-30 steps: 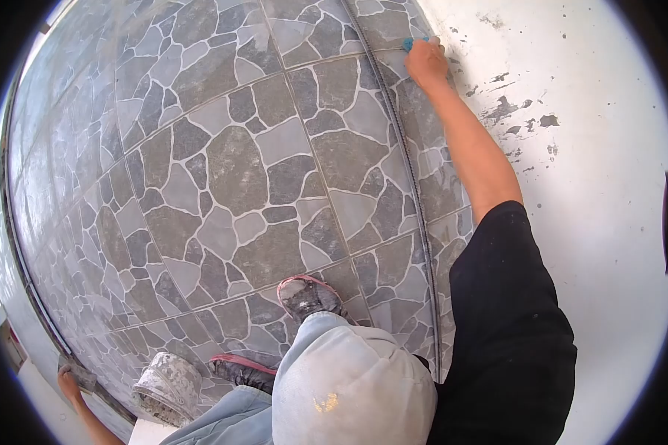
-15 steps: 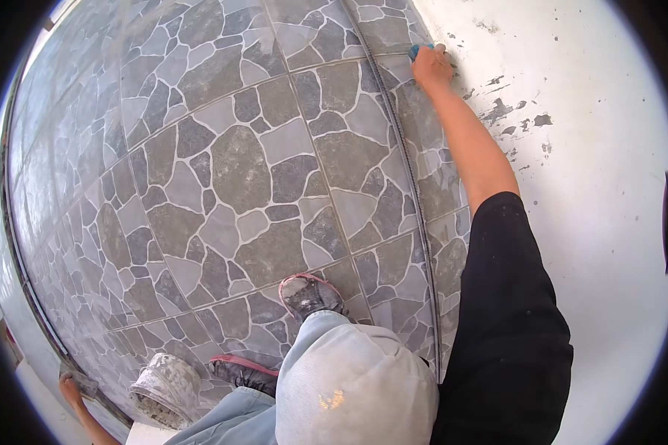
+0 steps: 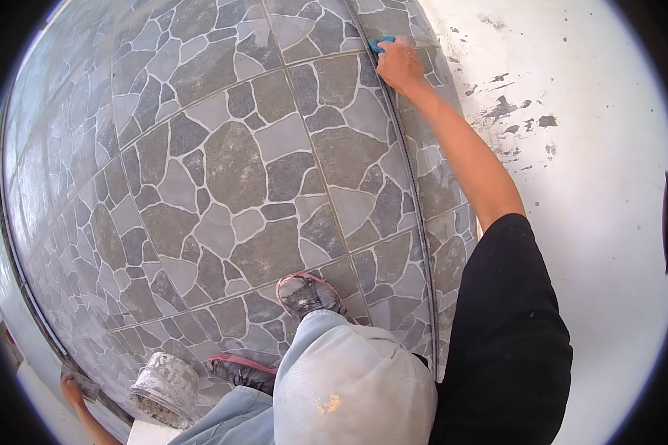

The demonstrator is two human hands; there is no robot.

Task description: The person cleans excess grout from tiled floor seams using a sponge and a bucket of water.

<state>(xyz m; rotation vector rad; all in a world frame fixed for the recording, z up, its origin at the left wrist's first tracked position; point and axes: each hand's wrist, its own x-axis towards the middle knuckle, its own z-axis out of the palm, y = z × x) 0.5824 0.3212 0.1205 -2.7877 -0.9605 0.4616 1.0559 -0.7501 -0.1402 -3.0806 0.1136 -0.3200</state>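
Observation:
My right hand (image 3: 402, 67), at the end of a stretched arm, is closed round a small blue object (image 3: 381, 44) whose kind I cannot make out. It is over the stone-patterned tiles (image 3: 236, 167), beside a long dark ridged rod (image 3: 408, 163) that lies along them. Far off at the lower left, my left hand (image 3: 71, 390) has its fingers bent round a flat grey piece (image 3: 86, 385) that looks like a trowel blade, near a dark edge strip. What exactly it is cannot be seen.
A plaster-smeared bucket (image 3: 169, 382) lies tilted near my shoes (image 3: 308, 295). To the right rises a white wall (image 3: 571, 245) with grey flaked patches (image 3: 501, 111) low down. A dark edge strip (image 3: 33, 297) borders the tiles on the left.
My right hand has swung left, away from the wall's foot, to the ridged rod, with the blue object still in it. The left hand stays nearly where it was.

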